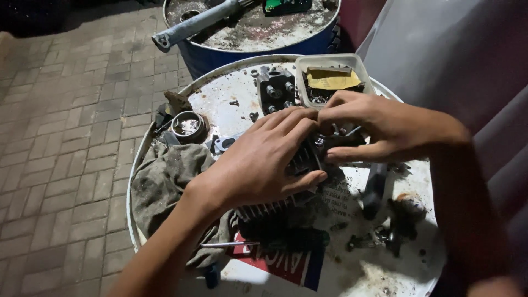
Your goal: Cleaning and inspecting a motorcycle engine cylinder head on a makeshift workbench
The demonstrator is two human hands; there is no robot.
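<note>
Brick paving surrounds a white drum lid (231,93) serving as bench; left hand (258,165) lies flat, gripping a finned engine part (275,208) mid-lid; right hand (374,126) pinches its top edge — greasy rag (165,181) beside, plastic tub (330,69) behind.

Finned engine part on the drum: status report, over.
Left hand presses the finned engine part. Right hand grips its top. Grey rag alongside, not blocking.

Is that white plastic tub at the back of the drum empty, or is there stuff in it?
Not empty. The white plastic tub has no lid, and a folded yellowish paper lies inside over a heap of small dark metal parts.
</note>
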